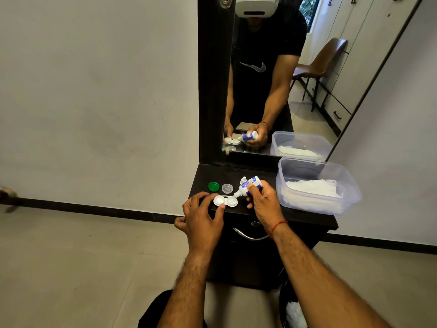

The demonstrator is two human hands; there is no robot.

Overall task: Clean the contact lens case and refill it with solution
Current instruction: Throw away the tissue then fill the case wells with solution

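Solution bottle [248, 185] tilts nozzle-down in the right hand [262, 204], whose fingers wrap round it, with its tip at the right well of the white contact lens case [225, 201]. The case lies uncapped by the surface's [262, 170] front edge, towards the left corner. Thumb and fingertips of the left hand [203, 216] pinch it. A green cap [213, 186] and a clear cap [227, 188] lie just behind it. A plastic tub [350, 185] of tissue sits at the right edge.

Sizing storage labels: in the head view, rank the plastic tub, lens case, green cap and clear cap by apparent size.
1. plastic tub
2. lens case
3. green cap and clear cap: look alike, unranked.
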